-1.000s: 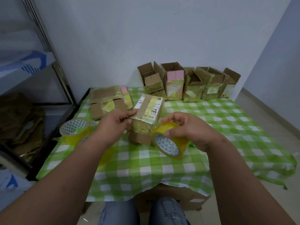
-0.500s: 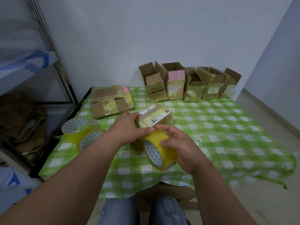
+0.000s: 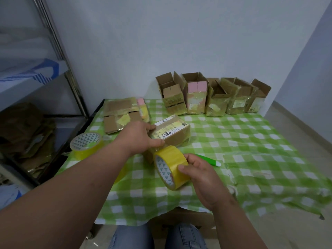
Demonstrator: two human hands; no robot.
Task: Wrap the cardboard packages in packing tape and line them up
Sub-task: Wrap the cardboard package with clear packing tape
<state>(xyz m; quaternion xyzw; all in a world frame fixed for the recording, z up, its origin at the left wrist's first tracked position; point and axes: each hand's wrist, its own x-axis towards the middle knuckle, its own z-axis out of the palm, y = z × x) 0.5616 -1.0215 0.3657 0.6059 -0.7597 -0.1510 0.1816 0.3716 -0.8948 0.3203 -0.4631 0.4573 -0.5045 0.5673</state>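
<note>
You are pressing your left hand (image 3: 139,139), fingers flat, on the light, stiff, tape-slick box (image 3: 172,133) while your right hand (image 3: 199,174) is pinching the tape roll (image 3: 170,169) by its rim.

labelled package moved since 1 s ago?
Yes. The labelled package went from upright and lifted to lying on the tablecloth, nearer the row of boxes.

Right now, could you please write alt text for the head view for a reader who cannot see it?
A person's left hand steadies a labelled cardboard package on a green checked tablecloth while the right hand grips a yellow tape roll. Open boxes line the wall behind.
</note>
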